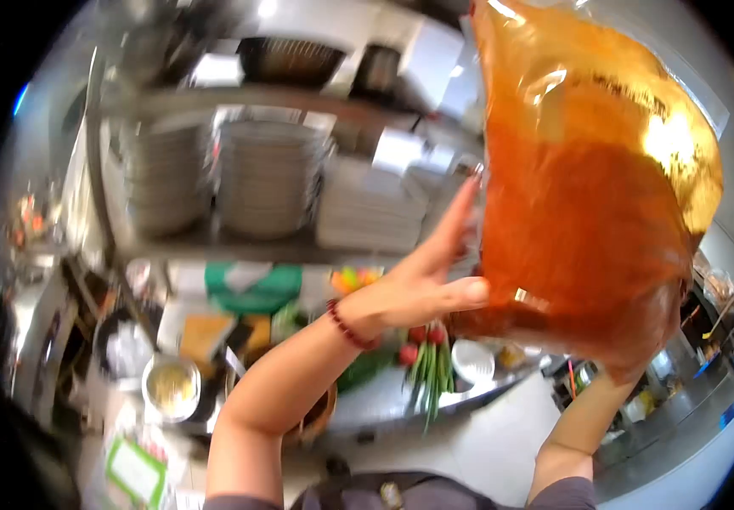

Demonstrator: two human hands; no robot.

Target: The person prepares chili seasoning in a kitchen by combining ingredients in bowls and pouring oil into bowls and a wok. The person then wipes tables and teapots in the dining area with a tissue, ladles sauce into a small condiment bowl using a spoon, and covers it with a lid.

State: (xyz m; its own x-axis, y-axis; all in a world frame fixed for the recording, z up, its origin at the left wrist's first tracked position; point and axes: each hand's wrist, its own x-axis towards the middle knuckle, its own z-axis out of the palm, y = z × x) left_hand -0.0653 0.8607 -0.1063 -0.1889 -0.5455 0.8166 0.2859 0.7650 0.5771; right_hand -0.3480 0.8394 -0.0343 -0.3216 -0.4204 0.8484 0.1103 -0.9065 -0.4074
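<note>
A large clear plastic bag of orange-red powder [584,229] is held up high at the right, close to the camera. Its upper part is shiny and yellowish, with dark print. Against the bag's left side lies my left hand [435,272], thumb and fingers apart and gripping its edge; a dark red bead bracelet circles that wrist. My right hand [626,374] is under the bag's lower right corner, supporting it, and its fingers are mostly hidden by the bag.
Stacked plates [267,178] fill a metal shelf [341,100], with a black basket [290,61] above. On the counter below are green onions [431,374], red vegetables, a white bowl [473,361] and a cutting board [206,336]. A metal pot [172,388] stands lower left.
</note>
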